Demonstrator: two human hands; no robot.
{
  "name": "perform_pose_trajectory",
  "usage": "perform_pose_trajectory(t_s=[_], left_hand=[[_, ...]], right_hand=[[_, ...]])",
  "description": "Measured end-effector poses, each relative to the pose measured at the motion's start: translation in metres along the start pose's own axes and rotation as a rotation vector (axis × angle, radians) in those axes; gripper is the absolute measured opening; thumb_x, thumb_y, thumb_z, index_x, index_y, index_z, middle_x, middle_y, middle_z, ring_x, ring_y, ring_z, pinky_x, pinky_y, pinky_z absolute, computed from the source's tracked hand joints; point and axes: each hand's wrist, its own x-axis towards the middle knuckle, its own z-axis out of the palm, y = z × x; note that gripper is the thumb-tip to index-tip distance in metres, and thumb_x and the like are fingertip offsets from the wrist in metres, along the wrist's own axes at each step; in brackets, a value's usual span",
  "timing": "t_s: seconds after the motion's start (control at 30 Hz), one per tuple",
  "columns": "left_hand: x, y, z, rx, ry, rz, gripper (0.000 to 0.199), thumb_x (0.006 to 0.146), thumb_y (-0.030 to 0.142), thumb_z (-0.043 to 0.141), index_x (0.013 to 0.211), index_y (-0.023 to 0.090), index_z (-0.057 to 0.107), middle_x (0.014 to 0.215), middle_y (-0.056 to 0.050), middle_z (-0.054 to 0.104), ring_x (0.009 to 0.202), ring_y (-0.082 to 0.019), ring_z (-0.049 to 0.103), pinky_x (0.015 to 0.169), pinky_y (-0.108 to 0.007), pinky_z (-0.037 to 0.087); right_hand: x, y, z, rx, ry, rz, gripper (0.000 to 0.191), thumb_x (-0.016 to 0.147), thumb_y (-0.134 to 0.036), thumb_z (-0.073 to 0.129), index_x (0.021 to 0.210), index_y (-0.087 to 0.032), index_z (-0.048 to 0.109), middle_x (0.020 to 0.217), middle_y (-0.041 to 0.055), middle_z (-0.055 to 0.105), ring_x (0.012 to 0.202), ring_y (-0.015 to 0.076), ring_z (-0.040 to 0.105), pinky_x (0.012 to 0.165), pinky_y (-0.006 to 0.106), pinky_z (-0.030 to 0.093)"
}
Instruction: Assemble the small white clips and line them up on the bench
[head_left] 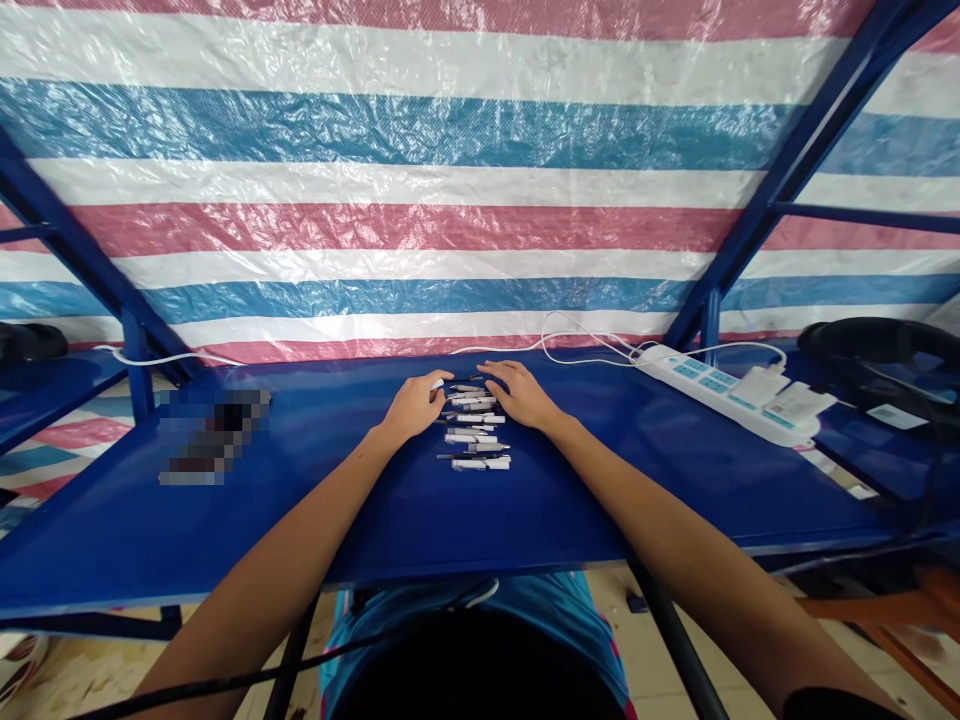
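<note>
Several white and black pens [480,463] lie crosswise in a column on the blue table [570,520]. My left hand [415,405] is at the upper left of the column, its fingers closed around a small white piece that looks like the end of a pen [437,385]. At the upper right of the column, my right hand [520,393] rests with its fingers bent and a little apart, the fingertips beside the far pens. Nothing shows in its grasp.
A white power strip [720,390] with plugged-in adapters and white cables lies at the right. A blurred-out object [214,440] is at the left. Blue metal posts [139,365] flank the table, with a striped sheet [450,230] behind. Dark items [885,360] sit far right.
</note>
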Motion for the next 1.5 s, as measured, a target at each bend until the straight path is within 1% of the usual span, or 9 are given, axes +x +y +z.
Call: perform_pose_trajectory(t_s=[0.17,0.3,0.63,0.8,0.9,1.0,1.13,1.33,1.5], left_hand=[[0.0,-0.004,0.001,-0.019,0.004,0.03,0.041,0.091,0.014,0.05,0.124,0.019,0.074,0.057,0.003,0.057,0.059,-0.019,0.061,0.068,-0.028,0.048],[0.0,-0.004,0.001,-0.022,0.003,0.022,0.038,0.091,0.015,0.051,0.122,0.019,0.074,0.058,0.003,0.058,0.059,-0.019,0.061,0.068,-0.027,0.048],[-0.001,-0.003,0.0,-0.056,0.01,0.007,0.037,0.091,0.013,0.049,0.119,0.018,0.073,0.057,0.004,0.057,0.057,-0.017,0.06,0.064,-0.026,0.046],[-0.001,-0.004,0.001,-0.071,0.027,-0.001,0.035,0.091,0.013,0.051,0.116,0.018,0.074,0.056,0.004,0.056,0.056,-0.016,0.059,0.062,-0.026,0.045],[-0.001,-0.002,0.001,-0.065,0.019,-0.019,0.036,0.091,0.014,0.05,0.117,0.018,0.074,0.056,0.004,0.056,0.055,-0.017,0.059,0.061,-0.026,0.044],[-0.001,-0.001,0.0,-0.052,0.011,-0.027,0.037,0.091,0.013,0.049,0.118,0.017,0.074,0.058,0.003,0.056,0.056,-0.017,0.059,0.063,-0.026,0.045],[-0.001,-0.001,-0.002,-0.043,0.013,-0.018,0.036,0.092,0.013,0.05,0.118,0.017,0.074,0.059,0.003,0.058,0.057,-0.017,0.059,0.065,-0.027,0.046],[-0.002,-0.002,-0.001,-0.061,0.011,-0.011,0.035,0.092,0.014,0.049,0.116,0.017,0.074,0.057,0.003,0.056,0.057,-0.017,0.059,0.065,-0.027,0.046],[-0.002,-0.004,0.0,-0.068,0.018,0.014,0.034,0.091,0.015,0.049,0.114,0.018,0.074,0.056,0.003,0.056,0.058,-0.018,0.059,0.064,-0.027,0.046]], right_hand=[[-0.002,0.002,0.005,-0.127,-0.121,0.073,0.049,0.109,-0.046,0.039,0.152,-0.032,0.057,0.163,0.0072,0.048,0.151,0.0354,0.04,0.122,0.059,0.037],[-0.003,0.0,0.006,-0.133,-0.156,0.098,0.051,0.109,-0.052,0.033,0.153,-0.035,0.055,0.165,0.0054,0.044,0.153,0.0363,0.037,0.12,0.059,0.039],[-0.004,0.008,-0.001,-0.121,-0.054,0.055,0.042,0.107,-0.041,0.046,0.137,-0.026,0.071,0.15,0.0117,0.061,0.143,0.0376,0.051,0.116,0.06,0.045],[-0.005,0.007,-0.007,-0.084,0.008,0.021,0.036,0.104,-0.033,0.052,0.133,-0.025,0.073,0.143,0.0113,0.067,0.137,0.0333,0.058,0.117,0.057,0.046],[-0.004,0.002,-0.007,-0.062,-0.026,-0.015,0.039,0.103,-0.026,0.051,0.138,-0.024,0.07,0.142,0.0099,0.068,0.137,0.0308,0.059,0.118,0.055,0.045],[-0.003,-0.002,-0.007,-0.074,-0.058,-0.006,0.038,0.101,-0.024,0.053,0.133,-0.025,0.073,0.142,0.0088,0.068,0.135,0.0318,0.061,0.116,0.055,0.048],[-0.004,-0.003,-0.009,-0.062,-0.033,0.007,0.033,0.1,-0.022,0.054,0.123,-0.026,0.079,0.133,0.0087,0.073,0.129,0.0312,0.066,0.112,0.053,0.052],[-0.003,-0.003,-0.01,-0.004,-0.003,-0.018,0.038,0.1,-0.02,0.05,0.128,-0.025,0.076,0.13,0.0071,0.075,0.124,0.0288,0.069,0.109,0.049,0.055],[-0.002,-0.004,-0.009,0.041,-0.013,-0.055,0.037,0.099,-0.018,0.051,0.124,-0.026,0.078,0.128,0.007,0.076,0.122,0.0295,0.07,0.11,0.051,0.054]])
